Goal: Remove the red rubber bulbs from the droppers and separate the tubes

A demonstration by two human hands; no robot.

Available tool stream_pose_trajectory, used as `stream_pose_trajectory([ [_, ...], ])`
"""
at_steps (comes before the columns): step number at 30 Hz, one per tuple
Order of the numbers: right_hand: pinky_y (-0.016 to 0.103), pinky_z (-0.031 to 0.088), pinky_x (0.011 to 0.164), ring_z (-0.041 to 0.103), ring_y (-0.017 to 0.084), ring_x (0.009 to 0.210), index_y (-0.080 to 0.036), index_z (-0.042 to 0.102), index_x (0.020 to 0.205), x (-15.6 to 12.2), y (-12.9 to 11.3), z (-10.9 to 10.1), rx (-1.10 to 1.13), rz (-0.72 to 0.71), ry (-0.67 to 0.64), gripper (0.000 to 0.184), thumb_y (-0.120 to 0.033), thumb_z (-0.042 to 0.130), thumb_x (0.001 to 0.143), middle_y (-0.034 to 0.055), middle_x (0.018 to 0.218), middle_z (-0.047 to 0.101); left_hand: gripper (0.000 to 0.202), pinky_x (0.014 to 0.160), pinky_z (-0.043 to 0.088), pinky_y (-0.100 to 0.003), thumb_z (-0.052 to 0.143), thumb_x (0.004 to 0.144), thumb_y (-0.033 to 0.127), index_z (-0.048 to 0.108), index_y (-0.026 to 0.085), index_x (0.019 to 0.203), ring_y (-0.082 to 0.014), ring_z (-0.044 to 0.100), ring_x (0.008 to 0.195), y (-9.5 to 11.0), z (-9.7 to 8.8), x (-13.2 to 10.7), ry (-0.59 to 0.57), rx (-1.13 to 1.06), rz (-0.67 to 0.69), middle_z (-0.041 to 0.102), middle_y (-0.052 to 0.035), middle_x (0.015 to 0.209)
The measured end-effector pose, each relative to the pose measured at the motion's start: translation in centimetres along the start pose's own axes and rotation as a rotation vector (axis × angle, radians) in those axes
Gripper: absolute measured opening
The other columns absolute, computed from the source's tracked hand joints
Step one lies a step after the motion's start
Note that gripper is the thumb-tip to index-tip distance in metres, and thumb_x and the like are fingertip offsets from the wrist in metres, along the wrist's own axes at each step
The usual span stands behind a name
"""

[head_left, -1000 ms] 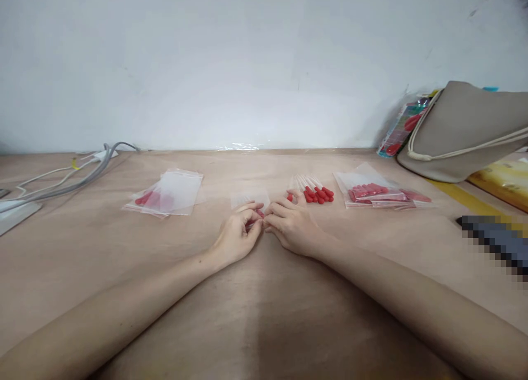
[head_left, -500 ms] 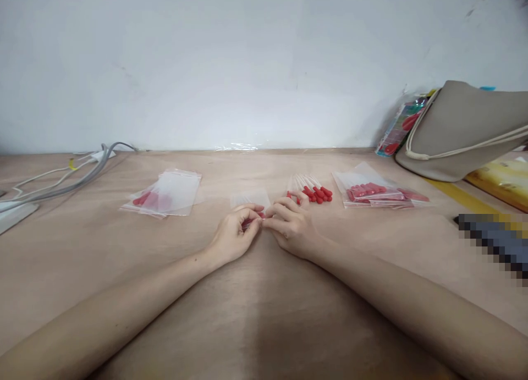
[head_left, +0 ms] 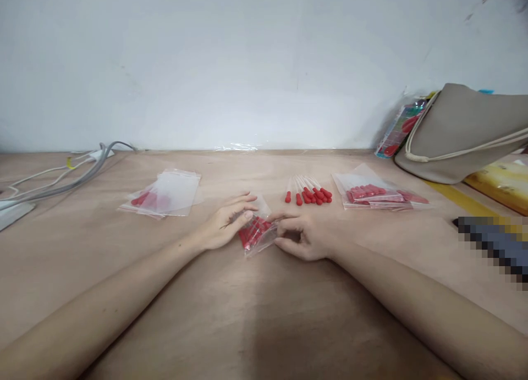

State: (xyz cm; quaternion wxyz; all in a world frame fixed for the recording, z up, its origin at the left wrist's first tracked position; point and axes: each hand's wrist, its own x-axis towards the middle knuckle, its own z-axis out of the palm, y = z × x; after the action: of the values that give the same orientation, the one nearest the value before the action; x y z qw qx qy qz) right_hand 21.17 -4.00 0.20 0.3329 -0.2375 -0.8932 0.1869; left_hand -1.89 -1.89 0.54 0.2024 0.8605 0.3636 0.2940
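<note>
A small clear zip bag (head_left: 256, 232) with several red-bulbed droppers inside lies on the wooden table (head_left: 264, 303) between my hands. My left hand (head_left: 223, 223) rests on the bag's far left edge, fingers stretched out over it. My right hand (head_left: 303, 234) pinches the bag's right side between thumb and curled fingers. A loose row of red-bulbed droppers (head_left: 308, 192) lies just beyond the right hand.
A stack of clear bags, some with red droppers (head_left: 165, 194), lies at the left. Filled bags (head_left: 377, 194) lie at the right. A beige bag (head_left: 466, 130), a colourful packet (head_left: 398, 128), a yellow box (head_left: 501, 183) and grey cables (head_left: 61, 181) line the edges.
Both hands drew apart from pinching together at the bag's mouth. The bag now lies turned, nearer me, with the droppers showing; the left hand has flattened on it.
</note>
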Motion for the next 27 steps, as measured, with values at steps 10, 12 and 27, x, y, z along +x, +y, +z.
stream_pose_trajectory([
  [10,0.033,0.045,0.073,0.059,0.016,0.08,-0.017,0.067,0.075,-0.8,1.2,1.3,-0.262,0.197,0.254,0.011,-0.014,0.056,0.071,0.0065,0.092,0.064,0.038,0.096,0.042,-0.035,0.058,0.08,0.032,0.055,0.021,0.117,-0.0196,0.054,0.109,-0.5,-0.7,-1.9,-0.165,0.066,0.113,0.059,-0.0075,0.118],
  [12,0.041,0.041,0.081,0.057,0.021,0.088,-0.021,0.068,0.081,-0.9,0.9,1.3,-0.367,0.308,0.238,0.013,-0.019,0.06,0.071,0.0056,0.096,0.064,0.041,0.096,0.042,-0.035,0.059,0.079,0.033,0.054,0.022,0.118,-0.0197,0.054,0.109,-0.2,-0.6,-2.2,-0.163,0.065,0.105,0.058,-0.0074,0.118],
  [27,0.022,0.032,0.051,0.042,0.009,0.054,-0.02,0.065,0.094,0.2,0.0,-1.0,-0.067,0.363,-0.126,0.02,-0.025,0.059,0.075,-0.0038,0.06,0.048,0.031,0.079,0.048,-0.031,0.058,0.081,0.03,0.057,0.021,0.11,-0.0185,0.059,0.092,0.2,-0.2,-3.3,-0.022,0.136,0.087,0.064,-0.0062,0.1],
])
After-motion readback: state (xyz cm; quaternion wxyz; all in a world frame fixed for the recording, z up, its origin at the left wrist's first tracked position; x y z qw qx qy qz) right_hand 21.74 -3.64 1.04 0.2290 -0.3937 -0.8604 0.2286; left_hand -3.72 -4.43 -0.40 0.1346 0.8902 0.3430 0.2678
